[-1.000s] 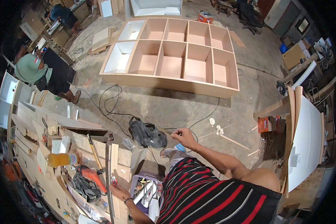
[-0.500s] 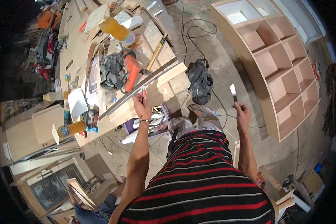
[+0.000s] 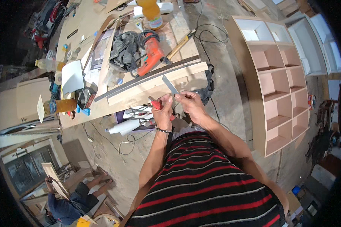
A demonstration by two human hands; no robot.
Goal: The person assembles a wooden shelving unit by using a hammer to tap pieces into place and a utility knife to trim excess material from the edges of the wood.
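While my left grip [image 3: 163, 114] encloses a red tool [image 3: 155, 104] and my right grip [image 3: 192, 104] pinches a grey blade [image 3: 169, 84], nearer me than the drill [image 3: 152, 56], both look taken up, neither put down.

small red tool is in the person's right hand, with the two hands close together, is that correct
Not quite: the head view shows the small red tool in the left hand, not the right hand. The two hands are close together.

No legible lettering or numbers.
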